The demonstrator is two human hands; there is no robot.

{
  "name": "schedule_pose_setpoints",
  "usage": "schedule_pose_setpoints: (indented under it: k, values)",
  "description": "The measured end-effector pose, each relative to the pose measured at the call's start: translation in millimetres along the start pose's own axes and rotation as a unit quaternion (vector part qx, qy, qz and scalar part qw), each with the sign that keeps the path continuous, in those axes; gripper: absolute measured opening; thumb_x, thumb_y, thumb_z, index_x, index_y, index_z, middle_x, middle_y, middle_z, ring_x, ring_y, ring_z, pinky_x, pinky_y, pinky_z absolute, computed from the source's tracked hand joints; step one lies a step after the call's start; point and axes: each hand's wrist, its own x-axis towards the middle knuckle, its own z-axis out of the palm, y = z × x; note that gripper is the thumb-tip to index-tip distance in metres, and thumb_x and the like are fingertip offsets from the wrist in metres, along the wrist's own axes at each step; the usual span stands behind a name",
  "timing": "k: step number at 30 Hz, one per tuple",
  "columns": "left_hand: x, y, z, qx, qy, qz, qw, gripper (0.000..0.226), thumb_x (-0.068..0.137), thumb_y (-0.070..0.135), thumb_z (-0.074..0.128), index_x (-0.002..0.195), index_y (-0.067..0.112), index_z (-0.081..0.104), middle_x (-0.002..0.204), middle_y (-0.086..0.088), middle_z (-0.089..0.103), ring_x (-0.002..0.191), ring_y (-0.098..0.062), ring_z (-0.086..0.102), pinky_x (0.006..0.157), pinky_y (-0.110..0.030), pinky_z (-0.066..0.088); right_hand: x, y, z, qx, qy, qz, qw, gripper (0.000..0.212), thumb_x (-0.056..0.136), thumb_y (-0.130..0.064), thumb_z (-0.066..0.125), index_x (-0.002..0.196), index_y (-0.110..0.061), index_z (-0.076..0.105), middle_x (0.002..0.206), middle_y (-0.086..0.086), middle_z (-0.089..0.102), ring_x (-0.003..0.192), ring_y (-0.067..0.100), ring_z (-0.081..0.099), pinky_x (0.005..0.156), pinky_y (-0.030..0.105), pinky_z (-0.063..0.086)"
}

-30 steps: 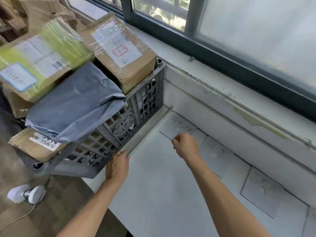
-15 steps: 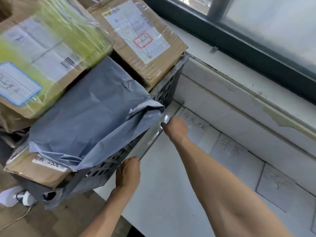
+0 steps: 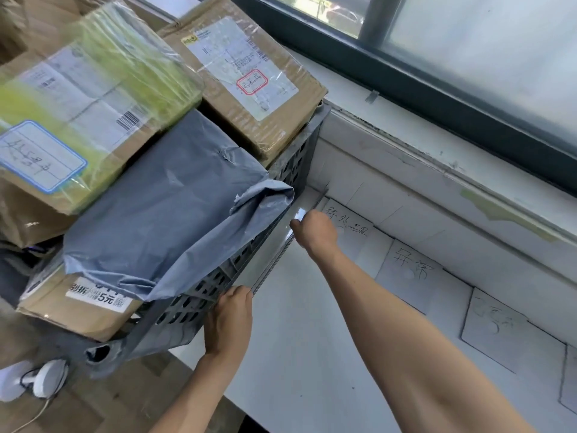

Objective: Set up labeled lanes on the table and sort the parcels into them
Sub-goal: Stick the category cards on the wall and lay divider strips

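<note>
Both hands are on a thin shiny strip [image 3: 274,254] that runs along the left edge of the table [image 3: 306,364], right up against the crate [image 3: 293,167]. The left hand [image 3: 228,320] has its fingers curled over the near end of the strip. The right hand [image 3: 315,229] is further along, fingers curled in and the tips pinching the strip, though I only see the back of the hand.

The parcels are all in the crate, none on the table yet: a green-taped box [image 3: 93,98] on top, a brown box [image 3: 246,73] beside it at the far corner, a grey bag [image 3: 168,207] slumping over the crate's rim, and another box [image 3: 75,304] poking out underneath.

The labels lie flat in a row along the wall under the window [image 3: 468,51]. There's a first sheet [image 3: 346,228] just past the right hand, a second sheet [image 3: 409,267] next to it, and a third sheet [image 3: 496,326] further right, all handwritten.
</note>
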Motion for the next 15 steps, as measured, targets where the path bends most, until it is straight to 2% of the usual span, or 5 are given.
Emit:
schedule_pose_setpoints:
  k: [3,6,7,12,15]
  values:
    - [-11.6,7.2,-10.1,-0.019,0.022,0.049,0.998,0.026,0.084,-0.004,0.069,0.063,0.009,0.060,0.057,-0.003,0.059,0.048,-0.019,0.040,0.041,-0.022,0.021,-11.5,6.4,-10.9,0.024,0.021,-0.011,0.999,0.032,0.090,-0.027,0.054,0.066,-0.010,0.040,0.059,0.002,0.041,0.054,0.024,0.039,0.047,0.027,0.025]
    - [-30.0,15.5,-9.6,-0.056,0.033,0.069,0.996,0.014,0.084,-0.001,0.071,0.073,0.007,0.068,0.068,-0.004,0.067,0.057,-0.026,0.059,0.043,-0.033,0.045,-24.0,20.8,-26.4,0.032,0.038,-0.020,0.999,0.032,0.085,-0.024,0.054,0.061,-0.012,0.037,0.055,0.002,0.038,0.050,0.022,0.033,0.047,0.027,0.023]
    - [-36.8,19.4,-7.5,-0.064,0.029,0.072,0.995,0.012,0.085,0.000,0.070,0.075,0.008,0.068,0.071,-0.003,0.068,0.061,-0.025,0.060,0.045,-0.036,0.048,-28.6,28.4,-31.5,0.033,0.045,-0.021,0.998,0.031,0.084,-0.023,0.054,0.060,-0.012,0.037,0.054,0.002,0.038,0.050,0.022,0.033,0.047,0.027,0.023]
    - [-73.3,49.3,11.5,-0.077,-0.022,0.118,0.990,0.010,0.085,0.007,0.073,0.078,0.012,0.069,0.073,0.004,0.066,0.059,-0.019,0.058,0.047,-0.029,0.043,-52.5,85.3,-48.4,0.020,0.061,0.004,0.998,0.025,0.080,-0.020,0.053,0.060,-0.012,0.040,0.053,0.002,0.038,0.050,0.025,0.034,0.046,0.028,0.021]
    - [-90.9,64.4,34.8,-0.080,-0.056,0.131,0.987,0.006,0.091,0.014,0.067,0.087,0.016,0.071,0.084,0.005,0.070,0.067,-0.017,0.063,0.056,-0.026,0.045,-62.4,124.9,-49.5,0.007,0.055,0.027,0.998,0.029,0.081,-0.021,0.053,0.058,-0.013,0.037,0.052,0.003,0.037,0.053,0.028,0.036,0.047,0.028,0.022]
